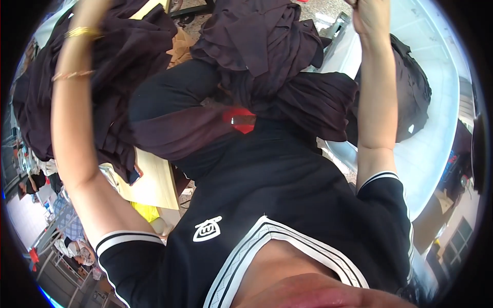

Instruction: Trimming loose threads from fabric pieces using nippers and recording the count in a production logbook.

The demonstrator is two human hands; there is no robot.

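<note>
Both my arms stretch toward the top edge. Only the base of my left hand (95, 7) shows, blurred, with its fingers outside the picture. It is above a heap of dark plum cloth (118, 46) at the left. My right hand (373, 15) is partly cut off at the upper right, and what its fingers hold, if anything, cannot be seen. More dark plum garments (251, 38), bunched and folded, lie over my lap. A small shiny red piece (245, 123) shows among the cloth at my waist; its kind is unclear.
To the right stands a large pale blue tub (436, 128) with dark cloth (411, 97) inside. A light wooden tabletop (151, 182) runs along the left, with something bright yellow (145, 210) below it. Racks and piled fabrics appear at the far left rim.
</note>
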